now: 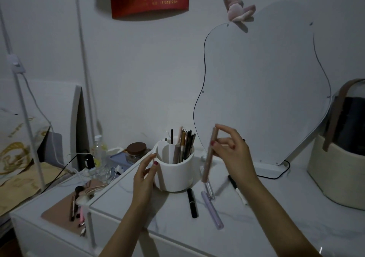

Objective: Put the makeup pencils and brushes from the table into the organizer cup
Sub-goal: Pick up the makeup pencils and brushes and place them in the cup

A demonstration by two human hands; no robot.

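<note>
A white round organizer cup (173, 174) stands on the marble table, with several pencils and brushes (184, 145) upright in its back compartment. My left hand (145, 174) rests against the cup's left side. My right hand (230, 148) holds a long brown pencil (209, 158) nearly upright, just right of the cup. On the table in front lie a black pencil (192, 202), a lilac tube (212, 209), a small clear-capped tube (209, 188) and a black-and-white pen (238, 189).
A wavy mirror (262, 91) leans on the wall behind. A cream basket (335, 177) with a dark container stands at the right. A lower tray (59, 215) at the left holds more brushes. Bottle (98, 154), jar (136, 152) and cables crowd the back left.
</note>
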